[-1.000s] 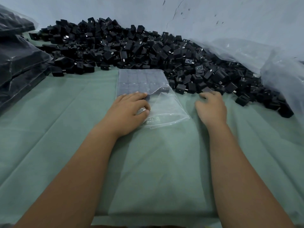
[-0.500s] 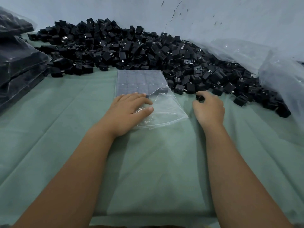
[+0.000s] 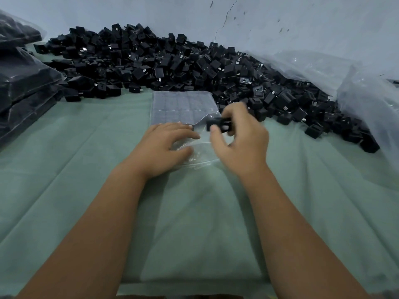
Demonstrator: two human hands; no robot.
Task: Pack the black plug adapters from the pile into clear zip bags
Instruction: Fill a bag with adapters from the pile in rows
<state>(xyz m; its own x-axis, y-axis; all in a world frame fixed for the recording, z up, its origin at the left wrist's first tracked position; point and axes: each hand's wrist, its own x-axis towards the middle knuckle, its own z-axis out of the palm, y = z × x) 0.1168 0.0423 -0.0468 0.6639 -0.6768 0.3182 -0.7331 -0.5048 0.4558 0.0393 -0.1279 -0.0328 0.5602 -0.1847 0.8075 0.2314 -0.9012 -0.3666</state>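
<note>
Head view, the only one we have: our right hand [image 3: 239, 137] pinches one black adapter [image 3: 219, 125] between thumb and curled fingers, just above the open mouth of the bag [image 3: 183, 108], which lies flat on the green cloth [image 3: 194, 212] in front of the pile [image 3: 172, 61]. Our left hand [image 3: 166, 145] rests on the near end of the bag with fingers spread and nearly straight, pressing the lower film down; whether a fingertip lifts the upper film we cannot tell. Rows of adapters already show through the far part of the bag, so we judge the bag partly filled and the step in hand to be sliding this adapter into the next free place. To do it well, we keep the left hand pinning the film so the mouth stays open, we bring the adapter in low and square to the rows, and we push it snug against its neighbours before letting go. A tilted adapter would likely snag the film or upset the rows. At far left, filled bags [image 3: 23, 83] lie stacked; at right, loose plastic sheeting [image 3: 367, 93] lies against the pile.
</note>
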